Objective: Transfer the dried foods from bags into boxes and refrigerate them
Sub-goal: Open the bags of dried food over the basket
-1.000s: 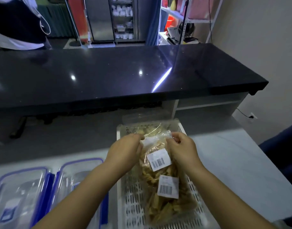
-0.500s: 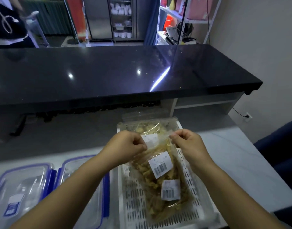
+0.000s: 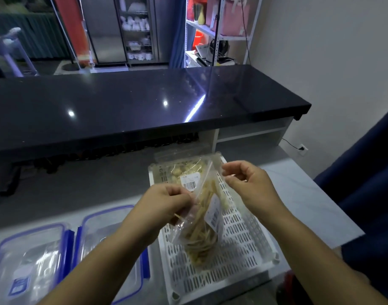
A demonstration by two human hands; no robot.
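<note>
Two hands, close together a moment ago, now pull apart: left hand (image 3: 171,203) and right hand (image 3: 249,183) each pinch one lip of the bag (image 3: 202,225), which hangs between and below the fingers (seal likely opening); pouring looks next.

Left hand (image 3: 166,201) and right hand (image 3: 248,183) pinching clear bag of dried strips (image 3: 202,223), above white slotted basket (image 3: 237,256)
</note>
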